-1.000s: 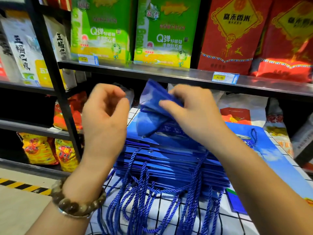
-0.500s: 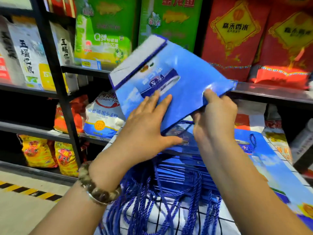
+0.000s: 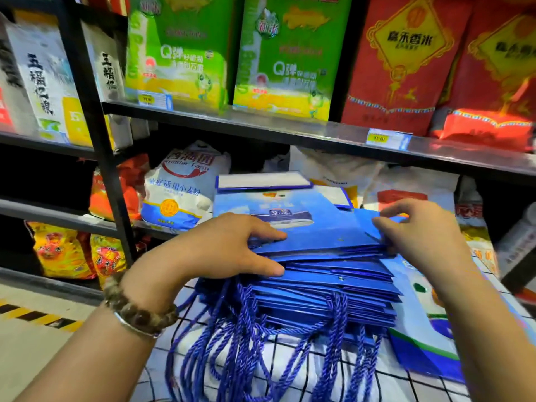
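A stack of flat blue paper bags lies in front of me, its blue rope handles hanging toward me. The top bag lies flat, printed side up. My left hand grips the stack's left edge, fingers on the top bag and thumb lower against the side. My right hand pinches the top bag's right edge with curled fingers.
The stack rests on a white surface with a black grid; a larger printed bag lies under it at the right. A metal shelf hangs just above. A white flour bag and a black post stand left.
Half a second ago both hands held the top bag up in the air, tilted. It now lies flat on the stack, and both hands have come down onto its edges.
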`<state>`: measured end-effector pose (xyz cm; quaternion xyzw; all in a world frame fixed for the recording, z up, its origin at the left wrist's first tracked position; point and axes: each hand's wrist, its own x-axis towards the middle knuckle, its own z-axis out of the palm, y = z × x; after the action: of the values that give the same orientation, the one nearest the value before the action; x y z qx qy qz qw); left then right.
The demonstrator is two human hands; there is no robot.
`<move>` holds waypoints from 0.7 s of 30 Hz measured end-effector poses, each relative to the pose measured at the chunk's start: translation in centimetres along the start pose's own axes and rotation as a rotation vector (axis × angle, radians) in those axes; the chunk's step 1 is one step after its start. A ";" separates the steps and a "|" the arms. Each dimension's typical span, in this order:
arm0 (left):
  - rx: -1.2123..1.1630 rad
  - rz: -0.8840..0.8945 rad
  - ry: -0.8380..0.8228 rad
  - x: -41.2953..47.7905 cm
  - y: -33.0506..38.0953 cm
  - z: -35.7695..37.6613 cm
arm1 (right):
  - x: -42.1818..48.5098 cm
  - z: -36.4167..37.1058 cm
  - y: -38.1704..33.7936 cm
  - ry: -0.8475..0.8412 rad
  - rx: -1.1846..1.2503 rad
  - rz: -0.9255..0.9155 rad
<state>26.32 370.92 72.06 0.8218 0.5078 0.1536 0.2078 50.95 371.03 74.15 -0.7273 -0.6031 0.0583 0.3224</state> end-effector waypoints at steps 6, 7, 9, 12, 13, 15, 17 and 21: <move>-0.001 -0.019 -0.059 0.0 0.2 -0.6 | -0.5 0.7 -2.2 0.180 -0.552 -0.154; 0.021 -0.022 -0.072 0.0 0.2 -0.7 | -0.4 0.6 -2.3 0.230 -0.560 -0.200; 0.079 -0.034 -0.067 -0.2 0.6 -1.0 | -0.4 0.2 -2.7 0.289 -0.434 -0.305; 0.265 -0.090 0.018 -0.6 1.6 -1.6 | -0.8 0.6 -3.7 -0.146 -0.001 -0.528; 0.358 -0.102 0.038 -0.9 1.8 -1.9 | -1.1 1.1 -4.1 -0.377 0.094 -0.559; 0.470 -0.106 0.047 -1.5 2.0 -2.4 | -1.6 2.5 -3.8 -0.672 0.029 -0.589; 0.512 -0.096 0.053 -2.0 2.2 -2.9 | -1.5 3.6 -3.1 -0.681 -0.034 -0.614; 0.192 -0.050 0.140 -1.9 2.6 -3.4 | -1.5 4.0 -3.2 -0.635 0.005 -0.579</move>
<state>25.93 368.86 76.17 0.8123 0.5537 0.1561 0.0957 45.93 371.43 72.25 -0.4734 -0.8514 0.1877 0.1255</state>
